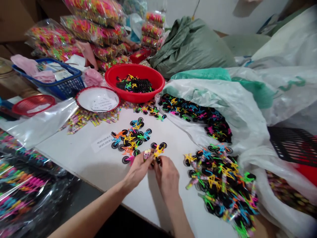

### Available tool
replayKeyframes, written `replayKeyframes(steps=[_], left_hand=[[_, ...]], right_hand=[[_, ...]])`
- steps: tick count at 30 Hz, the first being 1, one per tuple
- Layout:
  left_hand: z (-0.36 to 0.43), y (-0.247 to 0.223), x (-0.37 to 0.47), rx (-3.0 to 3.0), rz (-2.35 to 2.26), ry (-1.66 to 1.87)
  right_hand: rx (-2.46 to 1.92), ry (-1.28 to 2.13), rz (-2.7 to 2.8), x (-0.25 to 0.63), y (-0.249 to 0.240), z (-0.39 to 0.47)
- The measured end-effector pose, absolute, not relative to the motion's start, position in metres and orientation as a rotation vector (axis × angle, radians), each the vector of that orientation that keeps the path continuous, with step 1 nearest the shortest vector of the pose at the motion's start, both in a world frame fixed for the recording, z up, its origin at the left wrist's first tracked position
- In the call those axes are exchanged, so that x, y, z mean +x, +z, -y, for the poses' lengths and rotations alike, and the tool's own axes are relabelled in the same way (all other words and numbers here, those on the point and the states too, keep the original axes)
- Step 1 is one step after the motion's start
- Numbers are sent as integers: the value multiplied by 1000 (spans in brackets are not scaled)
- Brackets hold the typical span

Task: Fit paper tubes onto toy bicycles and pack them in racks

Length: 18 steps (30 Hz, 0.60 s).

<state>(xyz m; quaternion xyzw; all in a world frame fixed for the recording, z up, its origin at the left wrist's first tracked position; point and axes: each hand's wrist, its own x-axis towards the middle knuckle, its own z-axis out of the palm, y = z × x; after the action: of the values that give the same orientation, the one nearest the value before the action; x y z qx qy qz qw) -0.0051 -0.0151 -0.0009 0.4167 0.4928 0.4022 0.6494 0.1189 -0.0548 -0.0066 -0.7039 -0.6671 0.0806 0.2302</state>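
Note:
Both my hands meet over the white table (99, 165). Between my fingers is a yellow toy bicycle (158, 150) with black wheels. My left hand (138, 168) pinches a small printed tube (147, 154) against the bicycle's side. My right hand (167, 175) is closed on the bicycle from below; its fingertips are partly hidden. Just beyond my left hand lies a loose group of toy bicycles (131, 138) in several colours. To the right spreads a larger heap of toy bicycles (220, 178), with printed tubes among them.
Printed tubes (74, 122) lie around a white bowl (83, 99) with paper slips. Behind stand a red basin (133, 97) of bicycles and a blue basket (66, 86). A white sack (244, 115) spills bicycles at right. Filled bags (99, 33) are stacked behind; others (22, 191) lie lower left.

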Motion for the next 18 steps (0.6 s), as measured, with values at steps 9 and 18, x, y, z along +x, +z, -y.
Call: replayKeyframes(steps=[9, 18], left_hand=[[19, 0, -20, 875, -786, 754], [24, -12, -29, 950, -952, 775]], right_hand=[[-1574, 445, 1991, 140, 35, 45], [-1587, 791, 1450, 142, 45, 49]])
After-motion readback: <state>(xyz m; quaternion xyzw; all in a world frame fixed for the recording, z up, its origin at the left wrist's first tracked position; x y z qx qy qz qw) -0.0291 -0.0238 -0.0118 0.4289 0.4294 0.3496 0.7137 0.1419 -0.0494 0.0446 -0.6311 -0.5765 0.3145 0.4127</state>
